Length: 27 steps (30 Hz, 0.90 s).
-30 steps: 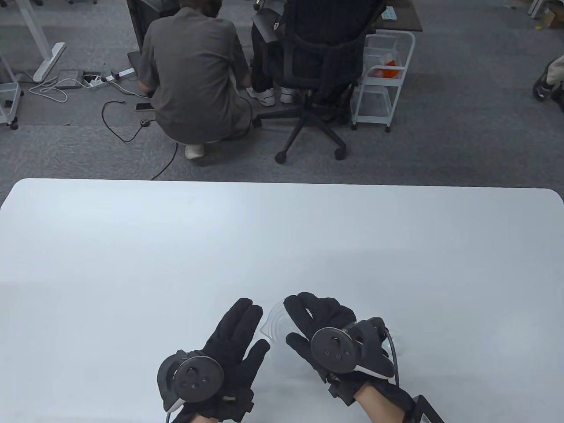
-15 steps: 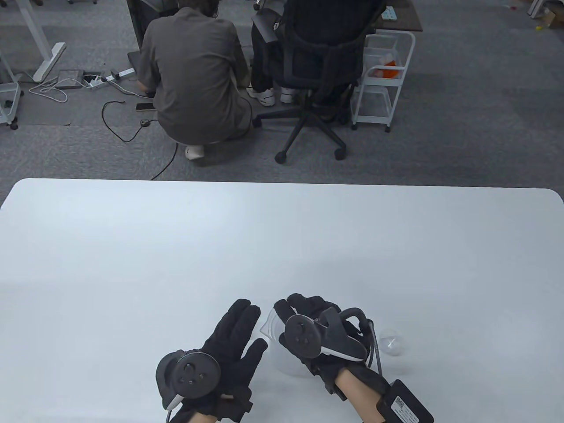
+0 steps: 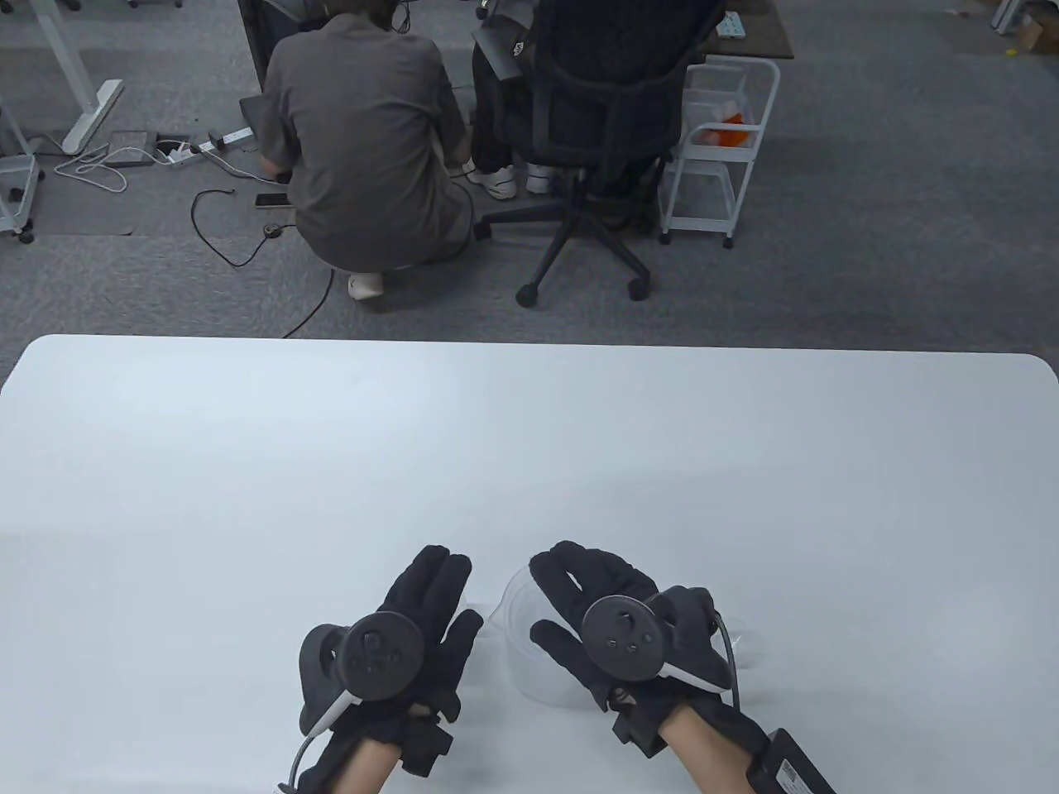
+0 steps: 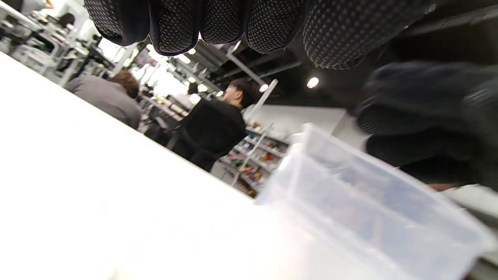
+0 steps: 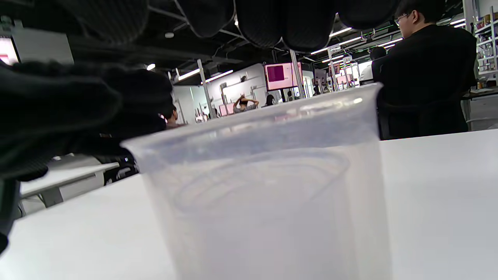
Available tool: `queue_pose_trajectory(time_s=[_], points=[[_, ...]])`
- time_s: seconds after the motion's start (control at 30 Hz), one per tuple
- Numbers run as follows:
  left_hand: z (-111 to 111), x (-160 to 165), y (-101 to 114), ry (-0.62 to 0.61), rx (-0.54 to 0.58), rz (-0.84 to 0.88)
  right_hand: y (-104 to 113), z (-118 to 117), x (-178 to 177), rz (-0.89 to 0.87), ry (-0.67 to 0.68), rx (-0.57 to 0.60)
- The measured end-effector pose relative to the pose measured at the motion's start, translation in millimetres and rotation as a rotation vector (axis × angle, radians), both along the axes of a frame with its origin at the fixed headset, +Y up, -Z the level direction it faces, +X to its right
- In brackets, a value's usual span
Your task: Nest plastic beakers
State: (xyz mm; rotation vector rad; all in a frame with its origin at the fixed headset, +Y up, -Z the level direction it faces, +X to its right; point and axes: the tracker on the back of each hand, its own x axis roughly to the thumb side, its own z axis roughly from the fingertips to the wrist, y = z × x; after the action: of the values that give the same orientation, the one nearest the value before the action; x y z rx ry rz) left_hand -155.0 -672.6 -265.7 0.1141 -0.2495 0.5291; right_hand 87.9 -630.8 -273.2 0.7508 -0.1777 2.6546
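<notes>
A large translucent plastic beaker (image 3: 515, 633) stands upright on the white table (image 3: 529, 447) near the front edge, spout to the left. My right hand (image 3: 539, 597) hovers palm down over its mouth; in the right wrist view the fingertips (image 5: 295, 23) hang above the rim of the beaker (image 5: 264, 194) without touching it. My left hand (image 3: 462, 592) lies flat just left of the beaker, fingers straight, holding nothing; the beaker also shows at the lower right of the left wrist view (image 4: 369, 206). A small clear beaker (image 3: 749, 649) stands to the right, mostly hidden by my right tracker.
The table's far edge (image 3: 529, 343) borders a carpeted floor with a crouching person (image 3: 364, 141), an office chair (image 3: 596, 124) and a white cart (image 3: 720, 141).
My right hand has turned back palm down over the large beaker, which now stands upright. My left hand has shifted slightly forward. The small beaker is now mostly hidden behind the right tracker.
</notes>
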Motion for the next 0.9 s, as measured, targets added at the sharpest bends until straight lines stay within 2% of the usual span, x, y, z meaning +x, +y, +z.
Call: queue_pose_trajectory(time_s=[0.27, 0.47, 0.9], points=[[-26, 6, -13, 0.031, -0.124, -0.127, 2, 11, 28, -0.245, -0.009, -0.023], [-41, 13, -31, 0.033, -0.211, -0.208, -9, 19, 44, -0.384, -0.011, -0.064], [-56, 17, -61, 0.058, -0.304, -0.336, -31, 24, 58, -0.492, -0.017, -0.118]])
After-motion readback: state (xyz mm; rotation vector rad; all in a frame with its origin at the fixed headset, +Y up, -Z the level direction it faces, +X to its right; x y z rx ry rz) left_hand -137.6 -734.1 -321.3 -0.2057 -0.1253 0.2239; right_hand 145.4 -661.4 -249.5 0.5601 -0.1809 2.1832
